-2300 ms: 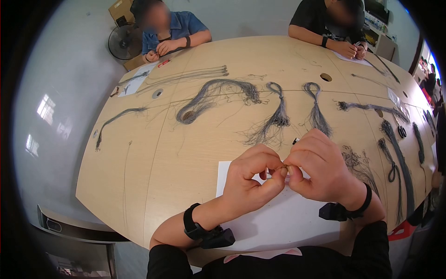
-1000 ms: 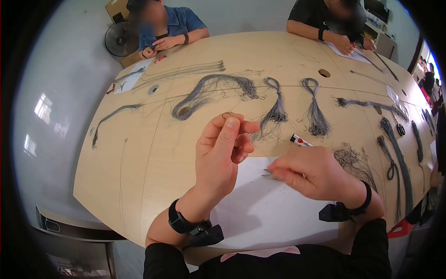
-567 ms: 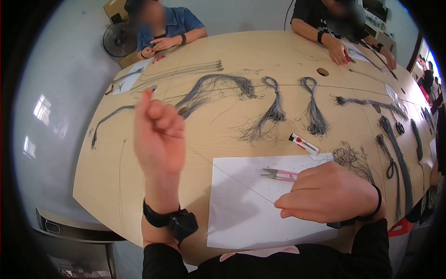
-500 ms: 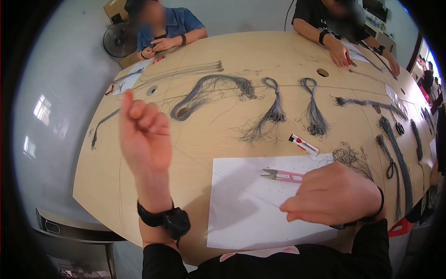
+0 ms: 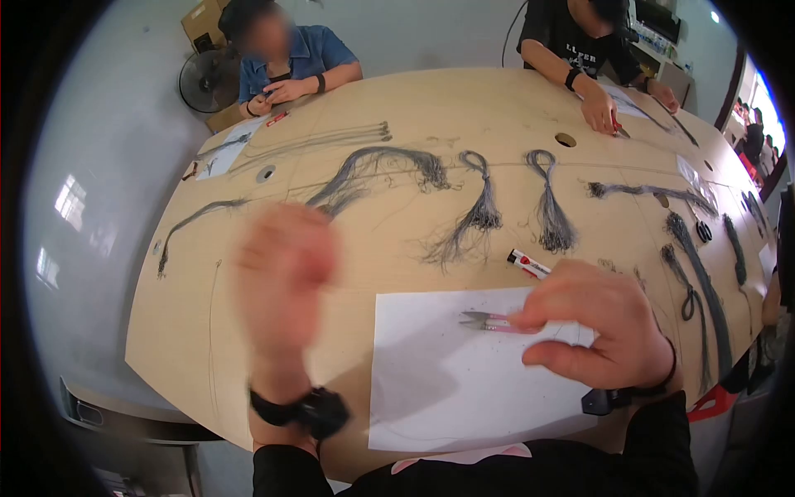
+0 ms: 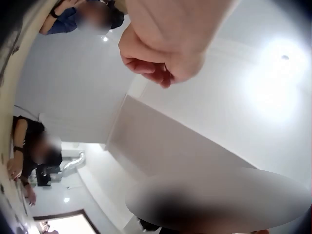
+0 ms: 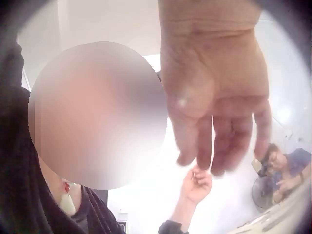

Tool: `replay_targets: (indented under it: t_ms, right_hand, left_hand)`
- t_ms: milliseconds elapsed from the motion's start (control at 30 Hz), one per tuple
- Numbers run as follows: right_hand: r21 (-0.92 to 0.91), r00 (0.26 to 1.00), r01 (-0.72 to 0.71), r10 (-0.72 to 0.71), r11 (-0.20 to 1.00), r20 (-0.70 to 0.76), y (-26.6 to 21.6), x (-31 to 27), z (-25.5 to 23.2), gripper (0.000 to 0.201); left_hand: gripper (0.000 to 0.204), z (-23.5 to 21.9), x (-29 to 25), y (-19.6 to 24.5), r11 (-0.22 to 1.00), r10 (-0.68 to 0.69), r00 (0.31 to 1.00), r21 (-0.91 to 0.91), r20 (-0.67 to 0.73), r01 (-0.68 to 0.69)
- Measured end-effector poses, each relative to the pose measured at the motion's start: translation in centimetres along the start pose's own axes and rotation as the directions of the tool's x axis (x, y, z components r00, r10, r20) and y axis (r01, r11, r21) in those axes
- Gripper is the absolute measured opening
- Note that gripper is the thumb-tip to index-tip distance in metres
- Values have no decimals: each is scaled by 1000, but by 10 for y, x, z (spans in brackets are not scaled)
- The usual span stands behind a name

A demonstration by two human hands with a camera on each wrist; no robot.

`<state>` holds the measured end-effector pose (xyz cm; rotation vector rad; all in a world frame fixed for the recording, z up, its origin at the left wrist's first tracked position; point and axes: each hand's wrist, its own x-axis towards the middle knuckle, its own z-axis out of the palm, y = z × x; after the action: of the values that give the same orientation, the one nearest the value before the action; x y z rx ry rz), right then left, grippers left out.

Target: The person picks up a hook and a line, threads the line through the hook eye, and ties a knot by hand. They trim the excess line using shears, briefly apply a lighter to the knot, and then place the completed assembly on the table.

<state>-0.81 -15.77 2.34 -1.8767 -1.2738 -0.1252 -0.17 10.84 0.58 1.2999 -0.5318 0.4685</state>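
My left hand [image 5: 286,257] is raised over the table left of the paper, blurred, with its fingers curled. It pinched a small fishing hook on a thin line in the earlier frames; the hook is now hidden by blur and fingers. In the right wrist view, the left hand's fingertips come together. My right hand [image 5: 592,319] hovers over the right part of the white paper [image 5: 447,398], thumb apart from the fingers and nothing between them. Pink-handled thread snips [image 5: 479,320] lie on the paper, partly covered by its fingertips.
A white marker [image 5: 527,263] lies beyond the paper. Two looped bundles of hooked fishing line [image 5: 483,211] and a longer bundle [image 5: 389,155] lie farther back. More bundles [image 5: 700,265] and black-handled scissors [image 5: 703,231] are at the right. Two people sit across the table.
My left hand left the right hand, rose leftward drawing out the line, and is now turned with the fingers curled. My right hand put down the snips, pinched the line, then let it go.
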Motion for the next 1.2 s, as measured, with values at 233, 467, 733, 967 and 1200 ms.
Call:
replay_targets:
  t_ms: [233, 467, 733, 967, 1200]
  right_hand:
    - [43, 967, -79, 86, 996, -238, 17, 7, 22, 23]
    - [-18, 979, -9, 5, 1000, -202, 28, 6, 20, 15]
    - [-160, 974, 31, -65, 987, -216, 29, 7, 24, 15]
    - [-285, 968, 97, -157, 954, -197, 40, 7, 31, 18]
    - [-457, 957, 89, -203, 885, -208, 62, 9, 24, 15]
  left_hand:
    - [6, 61, -33, -32, 965, -194, 897, 244, 396, 101]
    - [3, 62, -29, -30, 945, -190, 912, 321, 365, 68]
    - [3, 62, -30, -33, 949, -166, 927, 311, 336, 57]
    - [5, 61, -31, -46, 954, -142, 941, 296, 307, 48]
    - [5, 57, -30, -51, 949, -218, 961, 269, 173, 167]
